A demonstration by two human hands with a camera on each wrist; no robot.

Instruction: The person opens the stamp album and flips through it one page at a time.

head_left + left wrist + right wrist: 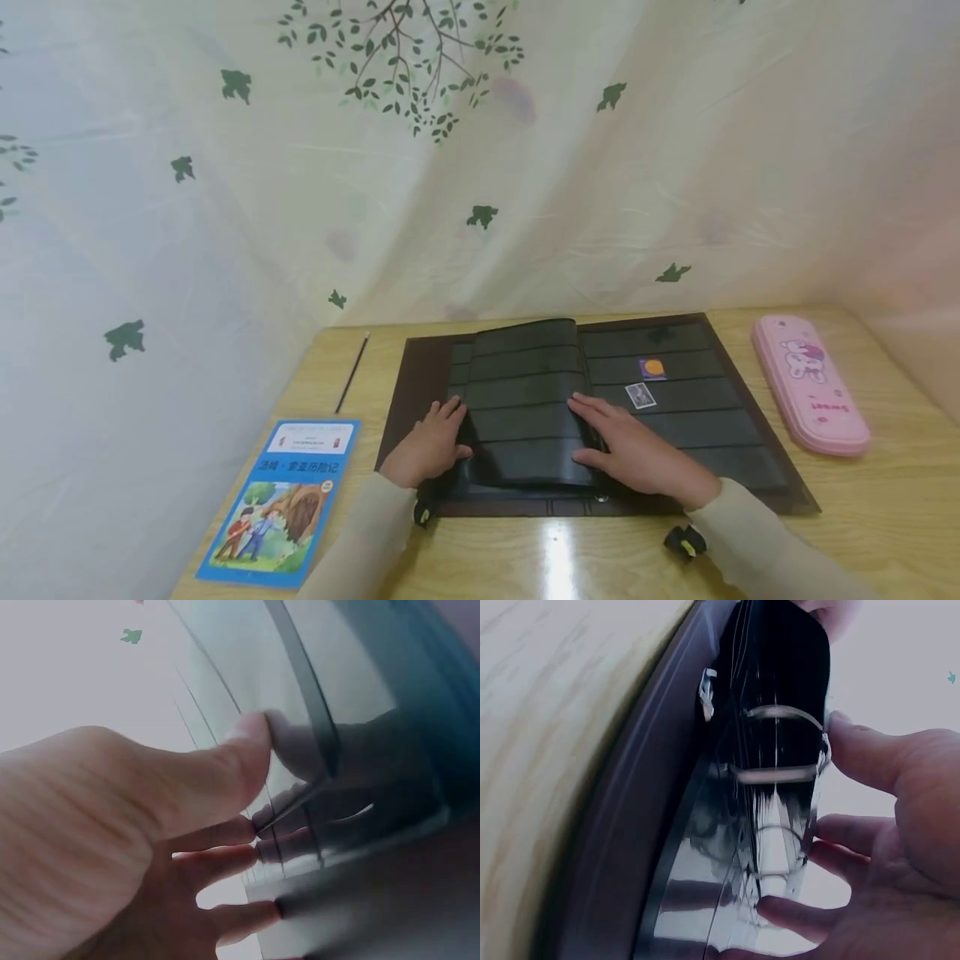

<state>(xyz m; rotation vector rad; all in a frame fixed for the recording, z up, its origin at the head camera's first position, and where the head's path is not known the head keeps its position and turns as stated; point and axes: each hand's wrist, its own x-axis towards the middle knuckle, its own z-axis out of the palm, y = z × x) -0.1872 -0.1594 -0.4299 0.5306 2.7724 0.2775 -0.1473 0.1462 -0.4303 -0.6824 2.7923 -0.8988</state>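
A dark brown ring-bound album (416, 375) with black strip-pocket pages lies open on the table. One black page (525, 417) lies over its left half, bulging slightly. My left hand (427, 446) rests at this page's left edge; its thumb touches the glossy surface (360, 682) in the left wrist view. My right hand (641, 450) touches the page near the spine, fingers extended beside the metal rings (780, 776). On the right-hand page sit a purple stamp with an orange disc (653, 369) and a grey-and-white stamp (641, 396).
A blue picture-covered book (281, 500) lies on the table's left side, with a dark pencil (352, 372) behind it. Right of the album is a pink pencil case (810, 383). A leaf-patterned curtain (480, 167) hangs behind the wooden table (480, 558).
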